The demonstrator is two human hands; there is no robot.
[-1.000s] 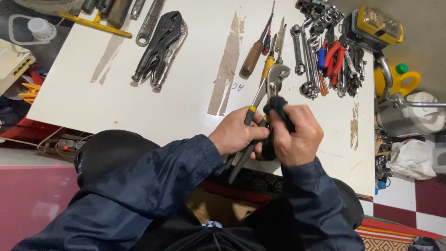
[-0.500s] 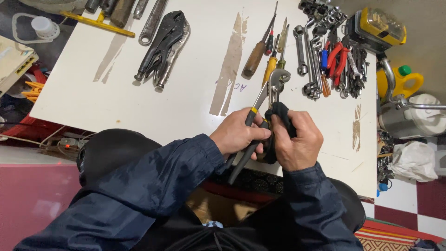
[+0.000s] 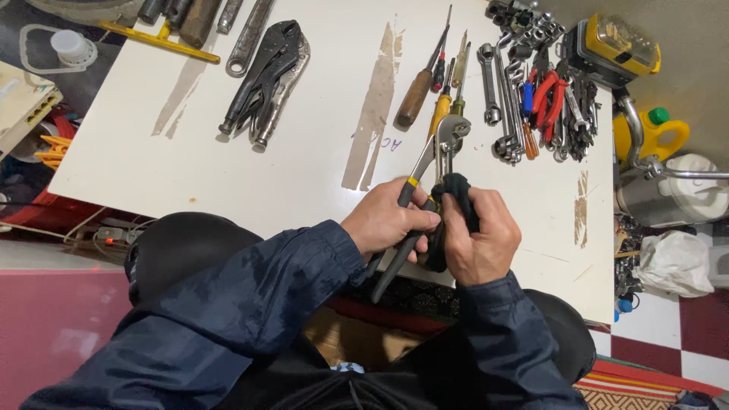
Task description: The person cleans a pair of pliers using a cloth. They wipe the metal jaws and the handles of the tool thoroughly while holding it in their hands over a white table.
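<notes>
My left hand [image 3: 386, 222] grips the black, yellow-banded handles of a pair of slip-joint pliers [image 3: 443, 140], whose steel jaws point away from me over the white tabletop [image 3: 304, 159]. My right hand [image 3: 482, 239] is closed on a black cloth [image 3: 456, 193] pressed against the pliers just below the jaws. Both hands hover close together near the table's front edge. The lower ends of the handles stick out beneath my left hand.
Locking pliers [image 3: 269, 76] lie at the back left. Screwdrivers [image 3: 425, 76] rest behind the held pliers. Several wrenches, sockets and red-handled pliers [image 3: 543, 95] are heaped at the back right. A yellow case [image 3: 615, 49] and a yellow jug [image 3: 653, 129] stand beyond the right edge.
My right hand with the cloth has slid slightly down and toward me along the pliers. The left hand and the pliers stay nearly in place.
</notes>
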